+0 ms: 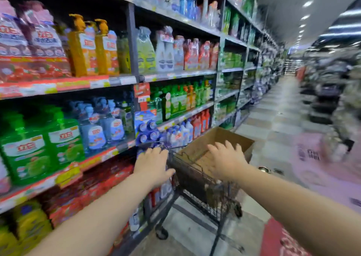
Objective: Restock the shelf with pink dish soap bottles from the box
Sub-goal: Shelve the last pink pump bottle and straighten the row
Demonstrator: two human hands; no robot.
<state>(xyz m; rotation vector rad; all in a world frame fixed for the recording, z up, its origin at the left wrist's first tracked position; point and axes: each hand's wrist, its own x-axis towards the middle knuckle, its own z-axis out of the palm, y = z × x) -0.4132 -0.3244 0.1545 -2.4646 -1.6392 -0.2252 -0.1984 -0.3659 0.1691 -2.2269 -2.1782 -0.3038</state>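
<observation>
Head view, largest first: long grey metal shelving (175, 73) packed with detergent across the left and centre of the frame; black wire shopping cart (205, 193) at lower centre; open brown cardboard box (224, 138) sitting in its basket. Pink-topped dish soap bottles (39, 40) at upper left on the shelving, probably the row to fill; none visible in the box. Left hand (154, 165) spread flat by the cart's near rim, gripping nothing; right hand (224, 158) over the box mouth, fingers splayed, empty. Best to reach straight down, take one bottle round the body, lift it upright clear of the box walls. Box contents hidden behind right hand and box wall; left-hand contact with the rim hard to judge; labels and far aisle blurred.
</observation>
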